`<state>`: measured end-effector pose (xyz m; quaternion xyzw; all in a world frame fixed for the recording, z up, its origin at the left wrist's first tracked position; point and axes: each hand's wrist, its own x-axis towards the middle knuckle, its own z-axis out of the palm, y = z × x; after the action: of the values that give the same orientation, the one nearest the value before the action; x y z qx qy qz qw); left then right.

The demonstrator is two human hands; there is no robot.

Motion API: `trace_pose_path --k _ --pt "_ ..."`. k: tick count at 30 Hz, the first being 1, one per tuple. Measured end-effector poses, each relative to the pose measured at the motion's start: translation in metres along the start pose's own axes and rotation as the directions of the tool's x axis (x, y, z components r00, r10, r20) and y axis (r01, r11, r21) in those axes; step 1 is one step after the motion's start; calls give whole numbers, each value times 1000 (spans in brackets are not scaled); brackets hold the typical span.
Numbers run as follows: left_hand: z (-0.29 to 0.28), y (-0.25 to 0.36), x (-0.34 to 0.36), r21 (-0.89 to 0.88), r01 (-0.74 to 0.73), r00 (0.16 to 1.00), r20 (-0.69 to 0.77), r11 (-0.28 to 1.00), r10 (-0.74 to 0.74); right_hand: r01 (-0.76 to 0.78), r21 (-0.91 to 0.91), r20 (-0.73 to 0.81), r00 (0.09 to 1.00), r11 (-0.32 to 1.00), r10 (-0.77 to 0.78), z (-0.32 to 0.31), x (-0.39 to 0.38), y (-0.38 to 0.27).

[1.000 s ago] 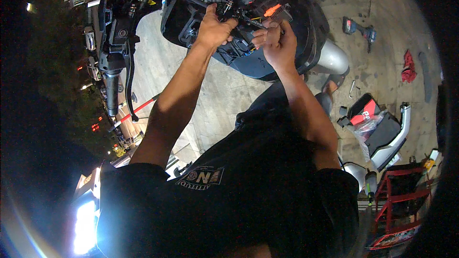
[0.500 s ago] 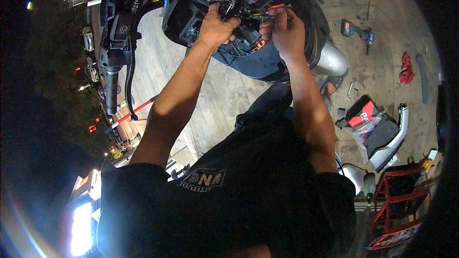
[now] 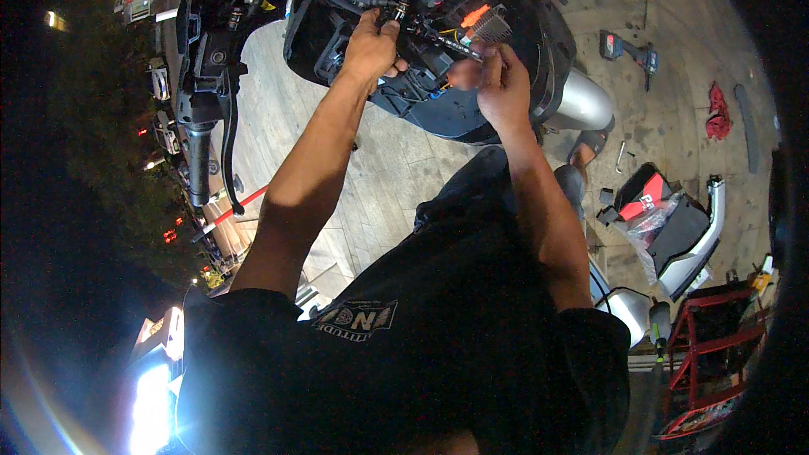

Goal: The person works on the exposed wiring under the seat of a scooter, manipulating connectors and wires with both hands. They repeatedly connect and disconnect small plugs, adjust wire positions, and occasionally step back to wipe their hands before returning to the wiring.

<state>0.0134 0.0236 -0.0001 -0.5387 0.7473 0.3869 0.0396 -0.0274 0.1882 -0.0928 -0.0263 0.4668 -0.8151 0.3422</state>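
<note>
A scooter's dark, opened front section [image 3: 447, 118] fills the upper middle, its wiring and black parts exposed. My left hand [image 3: 371, 49] is closed around the head of what looks like a ratchet wrench [image 3: 456, 45], with a shiny socket-like end [image 3: 400, 11] by the thumb and index finger. Pinched at the handle's other end is my right hand [image 3: 504, 88], some fingers smeared by motion. Close above that hand lie an orange connector [image 3: 476, 15] and a finned metal part [image 3: 493, 27]. What the tool seats on is hidden.
The handlebar grip [image 3: 197, 164] and brake lever [image 3: 229, 143] stand at the left. On the tiled floor to the right lie a cordless drill [image 3: 630, 55], a red cloth [image 3: 717, 114], a hex key [image 3: 621, 157], a white-and-black panel [image 3: 693, 244] and a red rack [image 3: 716, 333].
My right hand has swung the tool's handle end toward me, uncovering the orange connector and finned part. My left hand stays at the tool's head, shifted slightly.
</note>
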Motion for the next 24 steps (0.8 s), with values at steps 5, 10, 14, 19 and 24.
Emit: trace_pose_path --k 5,10,14,19,24 --pt "0 -4 3 28 -30 1000 -1 999 31 -23 92 16 1000 996 22 6 -10 18" --pt "2 -4 2 48 -43 999 -18 998 44 138 -5 56 989 990 -138 6 -8 27" --pt "2 -4 1 105 -40 999 -31 994 44 76 16 48 996 997 -77 9 -6 23" --pt "1 -3 2 88 -49 999 -12 995 50 177 -153 70 983 972 -168 10 -6 22" --pt "1 -1 2 23 -30 999 16 999 30 109 34 103 988 994 -112 -1 -9 32"
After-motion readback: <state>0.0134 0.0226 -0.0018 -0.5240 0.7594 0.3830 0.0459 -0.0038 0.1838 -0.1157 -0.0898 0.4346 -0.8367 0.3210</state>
